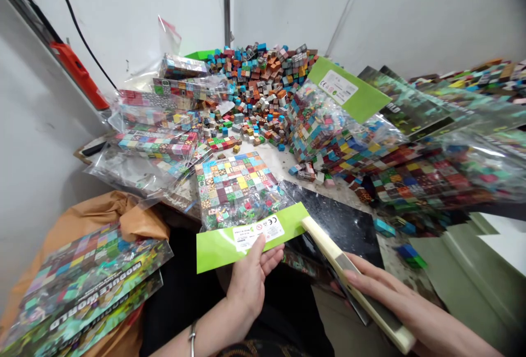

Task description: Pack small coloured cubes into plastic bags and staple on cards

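Note:
Between the thumb and fingers of my left hand (250, 277) is a green header card (217, 247) with a white label. The card sits along the near edge of a clear bag of colourful printed blocks (234, 182), which lies on the table. My right hand (380, 286) is wrapped round a long cream-and-grey stapler (329, 245). The stapler's far end meets the right end of the green card; whether its jaws close on the card, I cannot tell. A dark glossy sheet (353, 220) lies behind the stapler.
Loose blocks (263, 88) are heaped at the back against the wall. Filled bags (156, 143) are stacked on the left, and more bags (427, 176) on the right. Carded packs (98, 286) lie on orange cloth at lower left. An orange-handled tool (80, 75) hangs by the left wall.

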Demonstrator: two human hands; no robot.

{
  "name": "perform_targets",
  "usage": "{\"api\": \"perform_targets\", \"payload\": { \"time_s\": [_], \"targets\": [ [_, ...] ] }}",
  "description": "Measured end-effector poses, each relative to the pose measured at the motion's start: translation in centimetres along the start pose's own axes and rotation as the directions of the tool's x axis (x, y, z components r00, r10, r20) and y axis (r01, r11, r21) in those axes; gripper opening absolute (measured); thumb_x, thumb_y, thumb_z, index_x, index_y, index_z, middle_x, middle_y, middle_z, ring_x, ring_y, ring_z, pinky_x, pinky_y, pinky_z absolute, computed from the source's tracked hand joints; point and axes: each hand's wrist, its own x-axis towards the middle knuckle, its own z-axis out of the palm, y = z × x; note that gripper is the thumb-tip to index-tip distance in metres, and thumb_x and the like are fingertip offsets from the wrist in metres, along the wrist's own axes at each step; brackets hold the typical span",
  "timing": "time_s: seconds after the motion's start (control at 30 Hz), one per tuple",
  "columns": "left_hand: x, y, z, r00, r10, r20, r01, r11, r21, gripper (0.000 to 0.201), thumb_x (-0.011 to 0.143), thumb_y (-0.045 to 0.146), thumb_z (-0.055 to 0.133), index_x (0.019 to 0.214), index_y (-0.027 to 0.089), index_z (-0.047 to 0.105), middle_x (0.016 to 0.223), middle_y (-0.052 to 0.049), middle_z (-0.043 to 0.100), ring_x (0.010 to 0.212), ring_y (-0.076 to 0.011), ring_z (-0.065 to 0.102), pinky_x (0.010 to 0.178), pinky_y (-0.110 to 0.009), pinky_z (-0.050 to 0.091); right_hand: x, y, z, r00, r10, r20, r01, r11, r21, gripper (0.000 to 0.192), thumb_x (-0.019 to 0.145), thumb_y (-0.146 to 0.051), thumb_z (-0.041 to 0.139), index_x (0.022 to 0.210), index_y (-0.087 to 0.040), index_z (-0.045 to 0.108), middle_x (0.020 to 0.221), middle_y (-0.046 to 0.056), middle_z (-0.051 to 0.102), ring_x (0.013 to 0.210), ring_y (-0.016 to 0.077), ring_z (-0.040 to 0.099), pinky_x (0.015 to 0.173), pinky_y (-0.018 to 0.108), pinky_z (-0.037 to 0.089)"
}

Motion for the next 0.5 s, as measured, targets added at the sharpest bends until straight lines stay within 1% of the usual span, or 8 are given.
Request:
{"api": "perform_targets", "payload": {
  "time_s": [0.03,0.07,0.1,0.17,0.23,0.27,0.37,0.5],
  "targets": [
    [0.0,0.0,0.0,1.000,0.000,-0.001,0.000,1.000,0.002,0.042,0.073,0.018,0.063,0.111,0.009,0.047,0.107,-0.017,0.060,0.080,-0.0237,0.065,0.069,-0.030,0.057,0.2,0.2,0.1,1.000,0.002,0.022,-0.003,0.999,0.044,0.049,0.060,-0.035,0.058,0.109,-0.033,0.060,0.104,0.002,0.065,0.097,0.0333,0.057,0.071,0.037,0.054],
    [0.0,0.0,0.0,1.000,-0.002,-0.001,0.002,1.000,0.003,0.041,0.073,0.018,0.063,0.110,0.008,0.047,0.107,-0.017,0.061,0.081,-0.0238,0.065,0.069,-0.030,0.057,0.3,0.4,0.2,0.998,0.033,0.055,-0.039,0.993,0.109,0.051,0.063,-0.037,0.057,0.113,-0.033,0.057,0.106,0.002,0.064,0.097,0.0324,0.058,0.071,0.036,0.053],
    [0.0,0.0,-0.1,1.000,-0.005,0.001,0.005,1.000,0.004,0.041,0.073,0.018,0.063,0.110,0.008,0.047,0.107,-0.017,0.061,0.081,-0.0240,0.065,0.070,-0.031,0.057,0.5,0.6,0.2,0.991,0.089,0.099,-0.107,0.976,0.188,0.053,0.065,-0.040,0.056,0.117,-0.032,0.053,0.110,0.002,0.062,0.097,0.0308,0.058,0.072,0.035,0.053],
    [0.1,0.0,-0.1,1.000,-0.011,0.007,0.011,1.000,0.007,0.041,0.073,0.018,0.063,0.110,0.008,0.047,0.106,-0.017,0.061,0.083,-0.0247,0.064,0.070,-0.031,0.057,0.8,1.0,0.4,0.958,0.210,0.195,-0.267,0.902,0.340,0.056,0.071,-0.045,0.054,0.124,-0.032,0.045,0.115,0.002,0.059,0.097,0.0272,0.058,0.074,0.033,0.051],
    [0.1,-0.1,-0.2,1.000,-0.012,0.015,0.012,1.000,0.013,0.042,0.074,0.019,0.063,0.111,0.008,0.046,0.106,-0.016,0.061,0.085,-0.0255,0.064,0.071,-0.032,0.056,1.1,1.2,0.7,0.929,0.265,0.257,-0.355,0.830,0.430,0.058,0.073,-0.049,0.053,0.127,-0.033,0.040,0.114,0.001,0.059,0.097,0.0234,0.057,0.075,0.029,0.049],
    [0.2,-0.1,-0.2,1.000,-0.014,0.018,0.013,1.000,0.016,0.042,0.074,0.019,0.063,0.111,0.008,0.046,0.107,-0.016,0.061,0.085,-0.0257,0.063,0.072,-0.032,0.056,1.3,1.3,0.8,0.929,0.259,0.266,-0.357,0.817,0.453,0.057,0.074,-0.050,0.053,0.127,-0.034,0.039,0.111,0.000,0.060,0.097,0.0217,0.056,0.076,0.026,0.048],
    [0.3,-0.1,-0.3,1.000,-0.016,0.019,0.015,1.000,0.021,0.042,0.074,0.019,0.062,0.111,0.007,0.046,0.108,-0.016,0.060,0.086,-0.0258,0.063,0.073,-0.032,0.056,2.0,1.1,1.3,0.943,0.197,0.269,-0.309,0.819,0.483,0.053,0.076,-0.050,0.052,0.125,-0.034,0.040,0.100,-0.002,0.063,0.094,0.0171,0.055,0.075,0.022,0.045],
    [0.2,-0.1,-0.4,1.000,-0.011,0.025,0.010,1.000,0.025,0.043,0.074,0.020,0.063,0.111,0.008,0.046,0.109,-0.016,0.060,0.085,-0.0261,0.063,0.073,-0.033,0.056,2.7,0.3,2.0,0.944,0.146,0.297,-0.289,0.804,0.520,0.050,0.078,-0.051,0.051,0.123,-0.032,0.042,0.098,-0.001,0.062,0.087,0.0152,0.054,0.071,0.022,0.044]
  ]
}}
